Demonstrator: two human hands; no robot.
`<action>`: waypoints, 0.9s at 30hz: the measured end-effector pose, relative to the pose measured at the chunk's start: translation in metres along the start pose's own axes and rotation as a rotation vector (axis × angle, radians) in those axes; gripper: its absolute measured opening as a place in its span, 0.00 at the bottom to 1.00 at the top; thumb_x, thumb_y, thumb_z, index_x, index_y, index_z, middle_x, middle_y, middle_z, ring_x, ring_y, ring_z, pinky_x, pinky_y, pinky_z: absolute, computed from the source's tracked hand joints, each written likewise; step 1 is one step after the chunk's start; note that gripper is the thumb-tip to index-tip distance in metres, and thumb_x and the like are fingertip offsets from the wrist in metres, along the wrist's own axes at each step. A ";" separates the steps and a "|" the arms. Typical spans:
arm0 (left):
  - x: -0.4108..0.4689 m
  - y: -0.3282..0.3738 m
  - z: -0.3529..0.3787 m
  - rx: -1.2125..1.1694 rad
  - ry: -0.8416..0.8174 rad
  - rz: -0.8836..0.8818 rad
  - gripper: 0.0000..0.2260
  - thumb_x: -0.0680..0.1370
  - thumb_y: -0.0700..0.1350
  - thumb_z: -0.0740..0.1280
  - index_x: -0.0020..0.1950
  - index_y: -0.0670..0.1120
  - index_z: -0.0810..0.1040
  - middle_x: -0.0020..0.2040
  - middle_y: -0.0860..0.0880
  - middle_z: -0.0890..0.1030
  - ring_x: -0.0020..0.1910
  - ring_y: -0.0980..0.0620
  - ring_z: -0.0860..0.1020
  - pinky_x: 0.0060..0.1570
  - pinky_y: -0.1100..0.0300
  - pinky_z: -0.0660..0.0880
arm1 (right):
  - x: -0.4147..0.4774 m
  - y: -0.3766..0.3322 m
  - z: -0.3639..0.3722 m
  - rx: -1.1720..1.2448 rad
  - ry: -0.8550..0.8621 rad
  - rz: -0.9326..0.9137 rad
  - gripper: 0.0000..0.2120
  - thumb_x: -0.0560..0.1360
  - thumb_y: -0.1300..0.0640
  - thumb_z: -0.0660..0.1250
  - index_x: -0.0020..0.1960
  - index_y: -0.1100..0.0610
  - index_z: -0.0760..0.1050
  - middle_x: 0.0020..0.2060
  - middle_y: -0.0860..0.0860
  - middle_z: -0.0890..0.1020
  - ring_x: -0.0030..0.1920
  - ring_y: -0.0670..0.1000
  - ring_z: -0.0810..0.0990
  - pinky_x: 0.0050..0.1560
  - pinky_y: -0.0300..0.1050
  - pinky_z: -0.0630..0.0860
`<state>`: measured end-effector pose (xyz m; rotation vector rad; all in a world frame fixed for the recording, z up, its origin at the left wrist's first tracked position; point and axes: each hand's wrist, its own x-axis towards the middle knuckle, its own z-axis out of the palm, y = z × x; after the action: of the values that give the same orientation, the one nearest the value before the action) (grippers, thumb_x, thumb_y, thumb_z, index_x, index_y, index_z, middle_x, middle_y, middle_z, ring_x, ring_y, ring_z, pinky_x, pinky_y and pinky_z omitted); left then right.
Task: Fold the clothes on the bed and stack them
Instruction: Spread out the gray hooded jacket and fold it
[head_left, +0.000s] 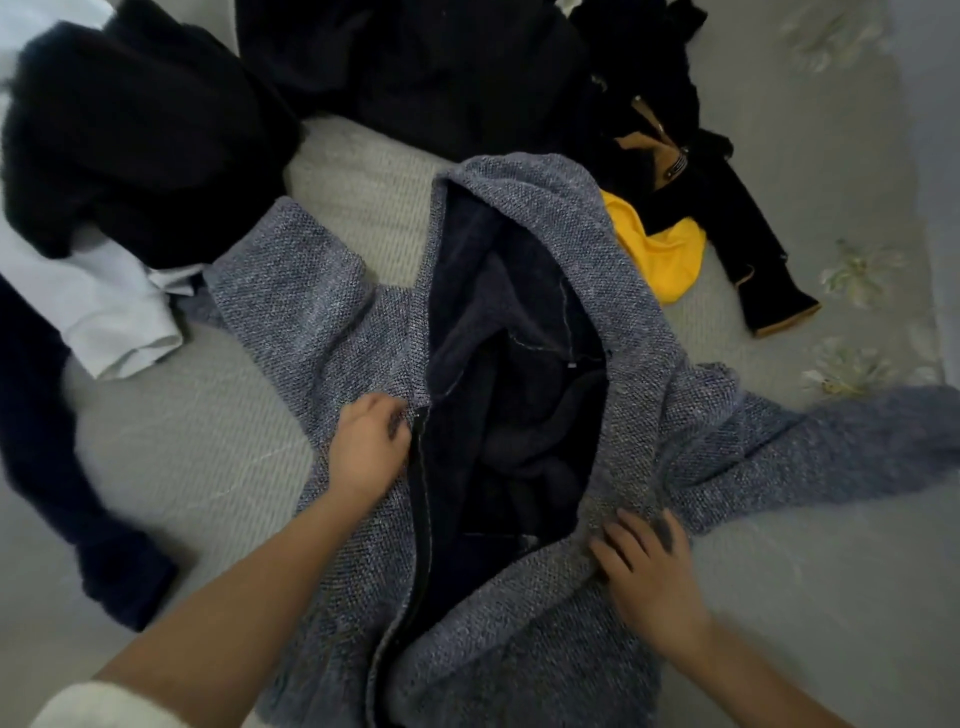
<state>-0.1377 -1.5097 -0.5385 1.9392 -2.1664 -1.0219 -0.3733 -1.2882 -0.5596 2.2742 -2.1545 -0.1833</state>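
1. The grey-blue hoodie lies unzipped on the bed. The left hand pinches its zipper edge, and the right hand rests flat-fingered on the other front.
2. Bare bedding shows left of the hoodie.
3. Black clothes crowd its hood, with a yellow garment beside.

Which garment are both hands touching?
The grey-blue knit hoodie, unzipped: left hand grips its zip edge, right hand presses it. The rest lie untouched.

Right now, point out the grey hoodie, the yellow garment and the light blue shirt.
grey hoodie (353, 353), head view, knit beside the zip
yellow garment (662, 260), head view, exposed middle
light blue shirt (114, 306), head view, sleeve
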 end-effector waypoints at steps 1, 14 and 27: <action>0.005 0.004 0.003 -0.021 -0.008 -0.011 0.16 0.78 0.41 0.62 0.66 0.42 0.72 0.64 0.44 0.73 0.64 0.45 0.67 0.62 0.54 0.65 | 0.006 -0.001 -0.004 0.047 0.050 0.011 0.13 0.66 0.56 0.59 0.50 0.53 0.69 0.41 0.52 0.84 0.46 0.55 0.82 0.69 0.57 0.51; 0.053 0.041 0.013 0.051 -0.187 -0.331 0.18 0.74 0.54 0.67 0.52 0.40 0.75 0.57 0.40 0.75 0.55 0.40 0.75 0.50 0.49 0.75 | 0.174 0.022 -0.052 0.015 -0.318 0.624 0.34 0.77 0.47 0.61 0.75 0.61 0.50 0.66 0.61 0.68 0.64 0.62 0.67 0.62 0.57 0.63; 0.067 0.108 -0.044 -0.775 0.303 -0.154 0.18 0.70 0.37 0.67 0.30 0.49 0.59 0.28 0.51 0.63 0.30 0.55 0.61 0.30 0.59 0.61 | 0.150 0.045 -0.047 0.116 -0.389 0.738 0.29 0.75 0.39 0.60 0.66 0.59 0.64 0.62 0.61 0.70 0.61 0.62 0.71 0.60 0.56 0.65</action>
<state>-0.2245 -1.5896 -0.4752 1.7244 -1.2081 -1.2377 -0.4066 -1.4437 -0.5216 1.4063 -3.0941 -0.5245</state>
